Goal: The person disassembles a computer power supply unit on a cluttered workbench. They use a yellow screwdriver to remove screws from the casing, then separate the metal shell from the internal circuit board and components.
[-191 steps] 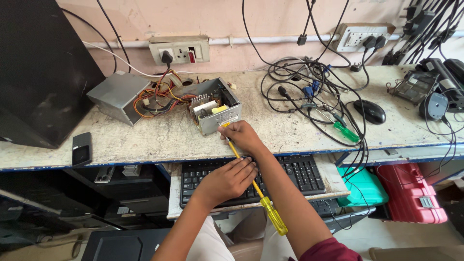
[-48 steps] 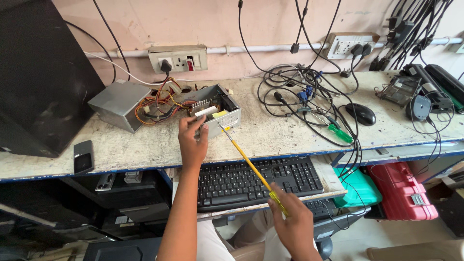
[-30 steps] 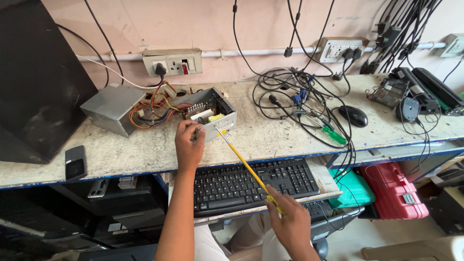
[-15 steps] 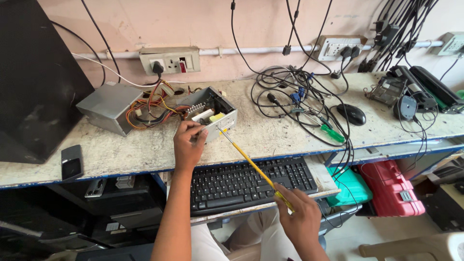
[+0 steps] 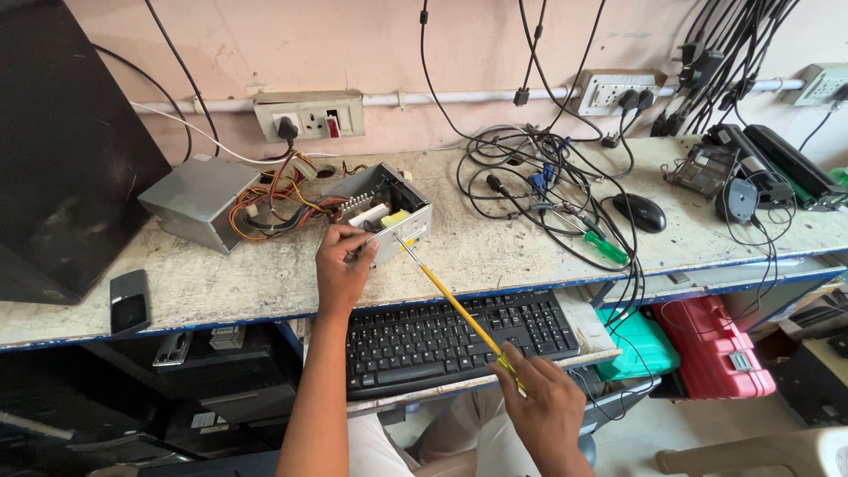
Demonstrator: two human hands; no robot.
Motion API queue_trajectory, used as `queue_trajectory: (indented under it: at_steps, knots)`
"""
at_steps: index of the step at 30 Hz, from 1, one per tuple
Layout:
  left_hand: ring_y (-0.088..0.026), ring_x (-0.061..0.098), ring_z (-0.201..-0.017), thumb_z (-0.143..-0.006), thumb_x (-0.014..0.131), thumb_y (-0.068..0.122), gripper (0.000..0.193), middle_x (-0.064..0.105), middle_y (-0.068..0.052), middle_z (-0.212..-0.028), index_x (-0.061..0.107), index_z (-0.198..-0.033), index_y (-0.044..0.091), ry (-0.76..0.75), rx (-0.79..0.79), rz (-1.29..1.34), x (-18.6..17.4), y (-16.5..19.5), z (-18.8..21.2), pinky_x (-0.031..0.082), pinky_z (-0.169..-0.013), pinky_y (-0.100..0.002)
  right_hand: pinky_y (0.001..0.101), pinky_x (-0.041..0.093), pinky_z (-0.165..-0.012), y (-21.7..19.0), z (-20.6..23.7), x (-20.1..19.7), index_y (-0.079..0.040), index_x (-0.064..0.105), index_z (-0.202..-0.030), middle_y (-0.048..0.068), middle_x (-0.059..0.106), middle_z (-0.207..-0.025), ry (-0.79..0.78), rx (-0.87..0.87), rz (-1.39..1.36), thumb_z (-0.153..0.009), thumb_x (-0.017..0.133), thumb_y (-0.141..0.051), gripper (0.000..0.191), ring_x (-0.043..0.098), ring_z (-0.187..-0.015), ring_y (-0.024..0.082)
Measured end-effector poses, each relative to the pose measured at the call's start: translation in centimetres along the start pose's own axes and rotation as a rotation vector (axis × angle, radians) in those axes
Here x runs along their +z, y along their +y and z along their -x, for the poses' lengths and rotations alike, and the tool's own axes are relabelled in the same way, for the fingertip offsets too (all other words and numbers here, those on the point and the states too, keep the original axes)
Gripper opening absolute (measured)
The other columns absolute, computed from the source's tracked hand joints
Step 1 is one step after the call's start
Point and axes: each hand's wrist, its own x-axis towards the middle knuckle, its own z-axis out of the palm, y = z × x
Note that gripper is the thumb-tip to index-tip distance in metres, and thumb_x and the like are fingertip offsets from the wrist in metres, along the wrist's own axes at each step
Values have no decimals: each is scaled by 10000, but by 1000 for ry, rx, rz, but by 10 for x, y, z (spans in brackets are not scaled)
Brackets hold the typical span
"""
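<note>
A long screwdriver with a yellow shaft [image 5: 446, 296] runs from my right hand [image 5: 546, 412] up to the front of an open grey metal power supply box [image 5: 389, 212] on the workbench. My right hand grips its handle low, over the keyboard's right end. My left hand [image 5: 343, 265] rests against the box's front left corner, fingers pinched near the screwdriver's tip. Coloured wires [image 5: 283, 196] spill from the box toward a separate grey metal cover [image 5: 199, 201] on its left.
A black keyboard [image 5: 450, 340] lies on a pull-out tray below the bench. A tangle of black cables [image 5: 539, 190], a green-handled screwdriver [image 5: 601, 243] and a black mouse [image 5: 640, 212] sit to the right. A dark monitor [image 5: 62, 150] stands left, a phone [image 5: 130, 300] near the edge.
Over six seconds my right hand slid from the tip end down to the handle, and my left hand moved from the keyboard up to the box. In the last second both hands barely move.
</note>
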Motion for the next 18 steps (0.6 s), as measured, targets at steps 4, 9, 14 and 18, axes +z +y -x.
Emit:
queue_trajectory:
  at_steps: [4,9,14,18]
  knots:
    - [-127,631,-872,-885,774,130,208,621,-40,-1047,791,-1059,18,3,13,1,0,0,-1,524,-720,-266,351,479,-518,2,-4,0,-112,796,-1082,60,663,-662,-25,88,-17,-774,806,-296,359,613,-544,212]
    - [-115,634,-862,-883,772,122,192,627,-36,-1041,789,-1042,16,4,35,23,-1,0,-1,531,-724,-253,281,487,-574,27,-9,9,-48,759,-1093,56,704,-650,-443,547,-468,-976,662,-280,277,632,-602,85]
    - [-112,629,-853,-885,777,118,187,623,-39,-1032,788,-1038,11,-2,17,17,-1,-2,-1,523,-713,-243,308,480,-497,19,-5,9,-78,786,-1099,96,685,-589,-320,480,-287,-870,746,-275,305,601,-489,162]
    - [-97,625,-838,-885,773,128,203,617,-30,-1040,783,-1048,7,-1,0,46,0,-3,0,519,-707,-233,344,466,-489,4,-4,3,-92,816,-999,99,692,-651,-46,129,-63,-762,791,-297,315,619,-514,238]
